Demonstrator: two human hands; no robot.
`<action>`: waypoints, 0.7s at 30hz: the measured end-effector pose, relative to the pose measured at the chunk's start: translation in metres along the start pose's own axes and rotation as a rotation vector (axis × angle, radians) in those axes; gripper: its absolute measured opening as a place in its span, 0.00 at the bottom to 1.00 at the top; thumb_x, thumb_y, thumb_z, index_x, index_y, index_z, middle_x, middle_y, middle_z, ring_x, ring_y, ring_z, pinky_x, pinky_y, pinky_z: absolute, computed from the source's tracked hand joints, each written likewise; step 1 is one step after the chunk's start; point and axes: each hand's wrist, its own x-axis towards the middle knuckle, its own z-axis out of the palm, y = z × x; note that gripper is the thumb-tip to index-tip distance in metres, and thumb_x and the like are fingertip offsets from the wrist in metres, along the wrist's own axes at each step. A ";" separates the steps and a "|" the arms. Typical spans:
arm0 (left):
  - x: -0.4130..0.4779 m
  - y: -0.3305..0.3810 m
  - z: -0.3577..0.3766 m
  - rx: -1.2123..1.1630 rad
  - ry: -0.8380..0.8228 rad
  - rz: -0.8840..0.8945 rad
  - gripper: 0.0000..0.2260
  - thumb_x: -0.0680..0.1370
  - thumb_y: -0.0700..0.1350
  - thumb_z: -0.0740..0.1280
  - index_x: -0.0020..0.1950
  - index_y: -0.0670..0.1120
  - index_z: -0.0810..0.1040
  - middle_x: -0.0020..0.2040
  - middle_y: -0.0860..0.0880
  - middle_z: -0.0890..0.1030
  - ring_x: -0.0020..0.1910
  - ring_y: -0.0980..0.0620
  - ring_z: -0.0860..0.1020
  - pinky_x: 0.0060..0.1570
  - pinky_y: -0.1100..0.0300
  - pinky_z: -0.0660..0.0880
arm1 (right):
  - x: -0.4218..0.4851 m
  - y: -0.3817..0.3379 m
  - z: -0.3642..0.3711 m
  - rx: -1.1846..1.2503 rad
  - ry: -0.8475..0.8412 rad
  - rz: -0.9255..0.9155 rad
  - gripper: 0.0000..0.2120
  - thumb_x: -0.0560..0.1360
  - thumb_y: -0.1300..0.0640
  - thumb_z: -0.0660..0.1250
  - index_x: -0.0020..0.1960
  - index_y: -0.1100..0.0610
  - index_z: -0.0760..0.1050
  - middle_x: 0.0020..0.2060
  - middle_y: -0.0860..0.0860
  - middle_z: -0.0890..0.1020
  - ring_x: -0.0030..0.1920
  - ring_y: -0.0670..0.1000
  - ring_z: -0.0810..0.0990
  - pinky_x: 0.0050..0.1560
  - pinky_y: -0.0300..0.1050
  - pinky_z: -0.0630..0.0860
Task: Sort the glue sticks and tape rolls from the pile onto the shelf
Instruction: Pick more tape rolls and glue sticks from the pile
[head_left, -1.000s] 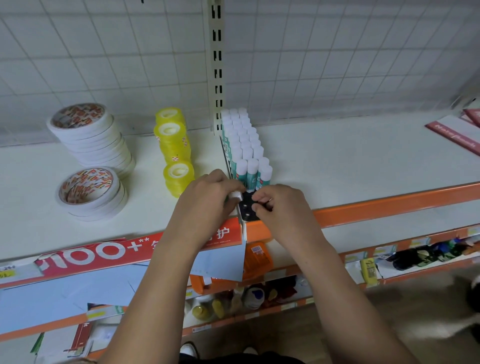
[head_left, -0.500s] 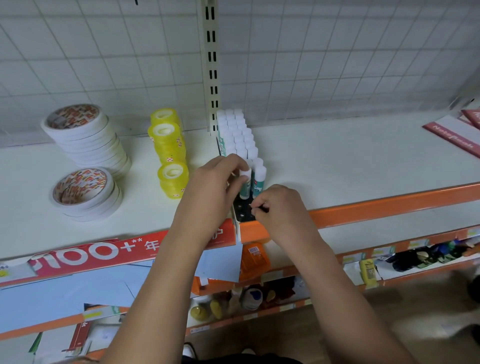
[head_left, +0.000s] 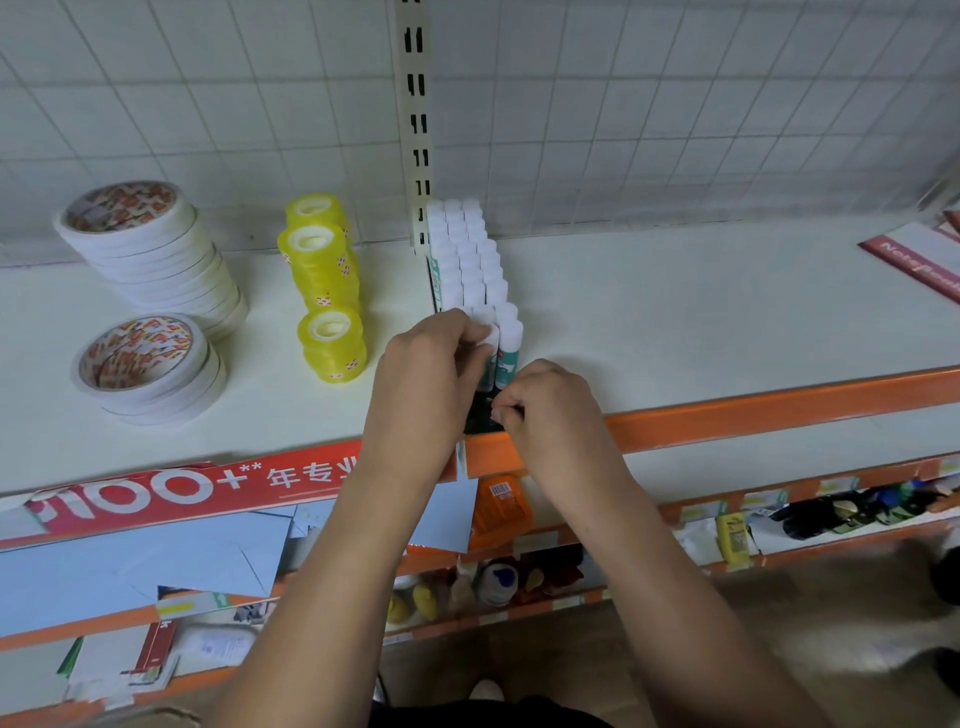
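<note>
Left hand (head_left: 431, 374): fingers pinch the white cap of a glue stick (head_left: 490, 339), at the front of the block (head_left: 467, 260) on the shelf (head_left: 675, 312). Right hand (head_left: 550, 410): fingers curled beside its base; we cannot tell any hold. We judge: seat it upright, flush with its neighbours.

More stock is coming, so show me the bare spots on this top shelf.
Widest bare patch: the shelf right of the glue sticks, bordered by the wire grid, orange rail and red notebook. A narrower lane runs between the white tape stacks and yellow tape rolls. Crowded: the glue row's front, where the left hand pinches a stick beside the right hand.
</note>
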 end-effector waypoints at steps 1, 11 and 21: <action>-0.001 0.001 0.000 -0.014 0.013 -0.023 0.02 0.75 0.41 0.71 0.47 0.43 0.82 0.44 0.48 0.84 0.42 0.48 0.82 0.44 0.51 0.78 | 0.000 0.001 0.001 0.003 0.001 0.000 0.09 0.77 0.65 0.63 0.45 0.66 0.82 0.48 0.56 0.79 0.45 0.51 0.80 0.50 0.47 0.76; -0.005 0.002 -0.002 -0.035 0.030 -0.098 0.09 0.74 0.38 0.71 0.53 0.44 0.79 0.45 0.55 0.82 0.44 0.57 0.82 0.46 0.63 0.78 | -0.009 0.004 0.002 0.111 0.074 -0.032 0.06 0.76 0.61 0.69 0.51 0.56 0.83 0.49 0.52 0.81 0.48 0.49 0.80 0.51 0.42 0.77; -0.033 -0.022 -0.099 0.118 0.075 -0.157 0.05 0.77 0.49 0.68 0.51 0.52 0.81 0.46 0.60 0.82 0.39 0.59 0.79 0.38 0.59 0.76 | -0.007 -0.080 0.001 0.201 0.032 -0.264 0.07 0.79 0.55 0.63 0.52 0.51 0.80 0.44 0.49 0.82 0.45 0.50 0.80 0.46 0.50 0.77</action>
